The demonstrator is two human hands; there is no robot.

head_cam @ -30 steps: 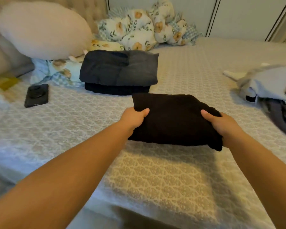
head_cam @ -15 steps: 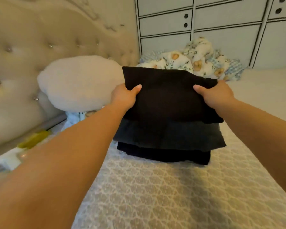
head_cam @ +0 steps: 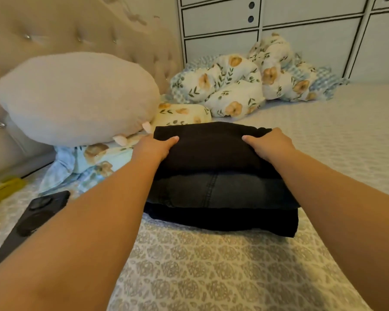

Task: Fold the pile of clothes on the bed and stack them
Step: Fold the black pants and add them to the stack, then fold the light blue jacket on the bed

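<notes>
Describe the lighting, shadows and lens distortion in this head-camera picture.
Head view: warm, dim light; the arms cast soft shadows on the bedspread; the black folded garment loses detail in darkness; wide-angle bending curves the drawer fronts; forearms loom large near the bottom edge.

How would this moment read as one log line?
step: stacking | left hand, right hand: grip folded black garment | on: folded dark grey jeans

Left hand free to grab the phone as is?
Probably not yet: the left hand grips the black garment on the stack. Once it lets go, the phone lies uncovered on the bed beside that forearm, nothing blocking it.
</notes>
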